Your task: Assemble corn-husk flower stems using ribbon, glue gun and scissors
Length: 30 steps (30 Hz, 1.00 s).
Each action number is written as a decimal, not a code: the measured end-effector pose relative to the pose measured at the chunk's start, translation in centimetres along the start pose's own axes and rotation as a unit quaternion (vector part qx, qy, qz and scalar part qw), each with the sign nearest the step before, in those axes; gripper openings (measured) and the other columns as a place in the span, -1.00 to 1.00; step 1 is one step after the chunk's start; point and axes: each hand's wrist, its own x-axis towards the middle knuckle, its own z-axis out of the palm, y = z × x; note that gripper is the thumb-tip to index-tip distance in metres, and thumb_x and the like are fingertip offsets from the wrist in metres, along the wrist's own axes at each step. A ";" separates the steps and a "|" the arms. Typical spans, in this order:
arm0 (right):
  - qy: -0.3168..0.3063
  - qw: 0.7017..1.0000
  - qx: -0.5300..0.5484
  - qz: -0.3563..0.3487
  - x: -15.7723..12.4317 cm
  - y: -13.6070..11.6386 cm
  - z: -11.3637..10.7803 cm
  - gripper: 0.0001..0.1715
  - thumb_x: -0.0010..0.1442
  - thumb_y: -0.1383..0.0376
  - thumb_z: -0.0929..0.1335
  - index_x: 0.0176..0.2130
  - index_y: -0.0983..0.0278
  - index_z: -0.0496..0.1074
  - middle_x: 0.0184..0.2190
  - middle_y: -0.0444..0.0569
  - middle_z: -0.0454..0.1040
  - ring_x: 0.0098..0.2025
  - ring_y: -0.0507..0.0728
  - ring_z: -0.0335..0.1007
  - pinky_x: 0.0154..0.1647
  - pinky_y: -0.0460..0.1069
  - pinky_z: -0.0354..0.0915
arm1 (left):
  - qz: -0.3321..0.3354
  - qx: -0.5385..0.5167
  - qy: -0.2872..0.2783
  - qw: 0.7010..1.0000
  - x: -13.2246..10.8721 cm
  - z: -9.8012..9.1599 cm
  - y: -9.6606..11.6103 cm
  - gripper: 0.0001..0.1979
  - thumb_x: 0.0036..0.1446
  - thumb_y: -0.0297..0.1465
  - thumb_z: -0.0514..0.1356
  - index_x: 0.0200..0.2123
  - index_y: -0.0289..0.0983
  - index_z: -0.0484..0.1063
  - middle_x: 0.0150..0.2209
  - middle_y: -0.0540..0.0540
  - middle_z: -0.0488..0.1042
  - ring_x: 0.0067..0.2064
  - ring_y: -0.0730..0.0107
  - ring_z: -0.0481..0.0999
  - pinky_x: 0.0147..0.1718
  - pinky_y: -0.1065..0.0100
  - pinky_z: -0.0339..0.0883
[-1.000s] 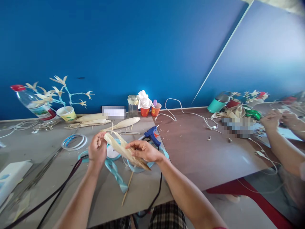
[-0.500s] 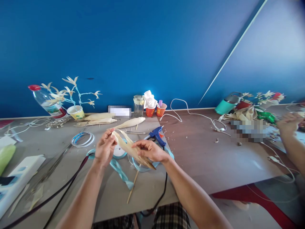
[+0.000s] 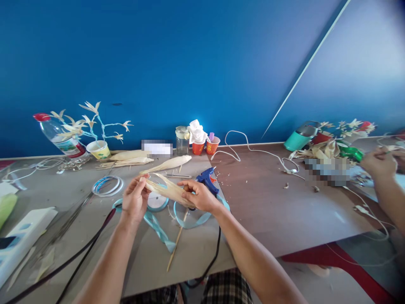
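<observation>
A pale dried corn husk (image 3: 169, 188) stretches between my two hands above the table. My left hand (image 3: 136, 198) pinches its left end. My right hand (image 3: 199, 195) is closed on the other end, thumb against fingers. Under the husk lie a white spool (image 3: 156, 200) with light blue ribbon and a loose ribbon loop (image 3: 198, 223). A twisted blue ribbon strip (image 3: 160, 233) and a thin wooden stick (image 3: 174, 249) rest nearer to me. Just beyond my right hand is a blue glue gun (image 3: 207, 180).
More husks (image 3: 171, 164) lie at the back, beside a glass jar (image 3: 182, 141) and red paper cups (image 3: 198, 147). Husk flowers stand in a yellow cup (image 3: 98, 150). A white power strip (image 3: 27, 240) is at left. Another person's hand (image 3: 379, 164) works at far right.
My right hand has shifted slightly up and its grip has closed further round the husk's end. The husk lies more level, and its brown tip no longer shows below the hand.
</observation>
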 end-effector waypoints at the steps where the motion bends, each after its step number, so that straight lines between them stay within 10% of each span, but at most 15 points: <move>1: 0.006 1.000 -0.005 0.003 0.0 0.0 0.0 -0.64 0.10 0.31 0.32 -0.07 0.33 0.39 -0.51 -0.20 0.18 -0.45 -0.03 0.09 -0.36 -0.08 0.11 | 0.019 -0.007 0.014 1.000 0.1 0.0 0.0 -0.78 -0.15 -0.29 0.31 -0.55 -0.29 0.36 -0.45 0.03 0.44 -0.59 0.63 0.25 -0.56 0.45 0.16; 6: 0.070 0.997 -0.015 -0.011 0.0 0.4 0.6 -0.59 0.11 0.33 0.29 -0.01 0.34 0.35 -0.48 -0.18 0.22 -0.43 -0.01 0.13 -0.32 -0.08 0.14 | 0.073 0.001 0.089 0.993 0.6 -0.3 -0.2 -0.76 -0.24 -0.39 0.35 -0.51 -0.27 0.33 -0.44 0.08 0.40 -0.57 0.65 0.28 -0.53 0.48 0.18; 12: 0.134 0.989 -0.037 -0.055 -0.2 0.4 1.0 -0.55 0.12 0.35 0.28 0.04 0.30 0.29 -0.37 -0.09 0.32 -0.33 0.04 0.24 -0.26 -0.06 0.20 | 0.044 0.073 0.000 0.996 -0.2 -0.2 -1.3 -0.76 -0.14 -0.31 0.31 -0.38 -0.28 0.42 -0.56 0.07 0.34 -0.55 0.57 0.29 -0.52 0.47 0.16; 22: 0.095 0.967 -0.193 -0.133 -0.5 0.3 1.6 -0.56 0.17 0.37 0.25 0.07 0.32 0.25 -0.31 0.01 0.45 -0.32 0.10 0.35 -0.23 0.00 0.25 | 0.060 0.177 -0.145 0.972 -2.2 1.3 -0.8 -0.64 0.02 -0.22 0.24 -0.14 -0.30 0.42 -0.59 0.06 0.37 -0.57 0.51 0.32 -0.52 0.42 0.20; 30: 0.055 0.912 -0.341 -0.220 -0.6 0.5 1.7 -0.64 0.22 0.42 0.19 0.02 0.34 0.27 -0.27 0.07 0.50 -0.26 0.15 0.38 -0.22 0.04 0.21 | 0.001 0.023 -0.110 0.994 -2.2 1.3 -0.8 -0.73 -0.02 -0.28 0.29 -0.26 -0.29 0.46 -0.69 0.12 0.24 -0.64 0.61 0.17 -0.64 0.49 0.02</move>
